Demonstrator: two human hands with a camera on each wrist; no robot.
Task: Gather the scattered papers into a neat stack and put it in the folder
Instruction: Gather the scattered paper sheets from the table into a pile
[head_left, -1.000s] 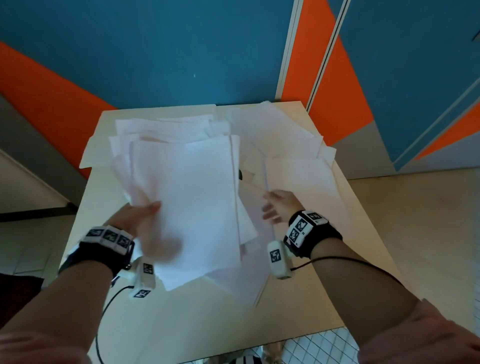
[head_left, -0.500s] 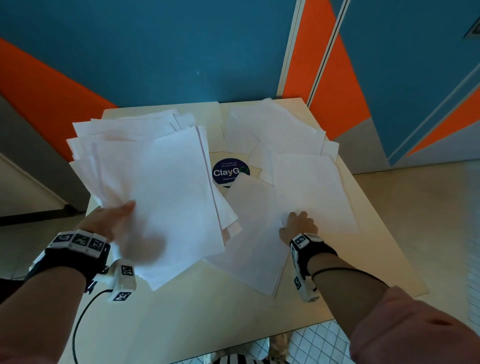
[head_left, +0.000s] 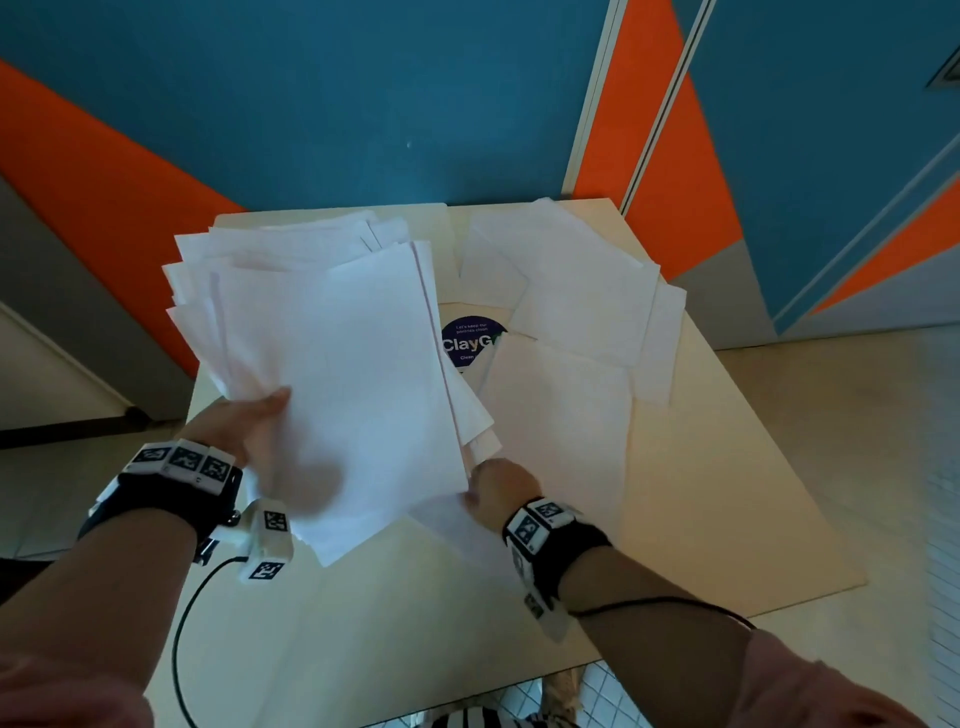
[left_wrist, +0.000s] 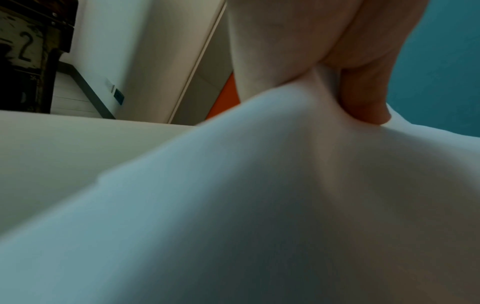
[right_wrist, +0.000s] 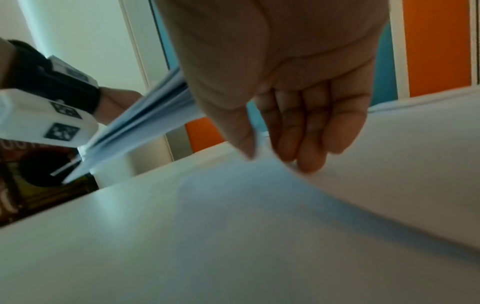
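Observation:
My left hand (head_left: 249, 431) grips a fanned bundle of several white papers (head_left: 337, 364) above the left half of the cream table (head_left: 727, 493). In the left wrist view its thumb (left_wrist: 363, 96) presses on the top sheet (left_wrist: 259, 195). My right hand (head_left: 498, 488) pinches the near left corner of a loose sheet (head_left: 566, 415) lying on the table. In the right wrist view the right hand (right_wrist: 259, 148) has that sheet's (right_wrist: 285, 216) edge between thumb and fingers. More loose sheets (head_left: 571, 270) lie at the back right. A cream folder (head_left: 436, 223) lies at the back, mostly hidden by papers.
A round blue ClayGo sticker (head_left: 467, 343) shows on the table's middle between the papers. A black cable (head_left: 182, 623) hangs from my left wrist over the near left table edge. A blue and orange wall (head_left: 363, 104) stands directly behind the table.
The left hand has carried its bundle to the left, uncovering the blue sticker. The right hand has slid from the sheet's middle to its near left corner and now pinches it.

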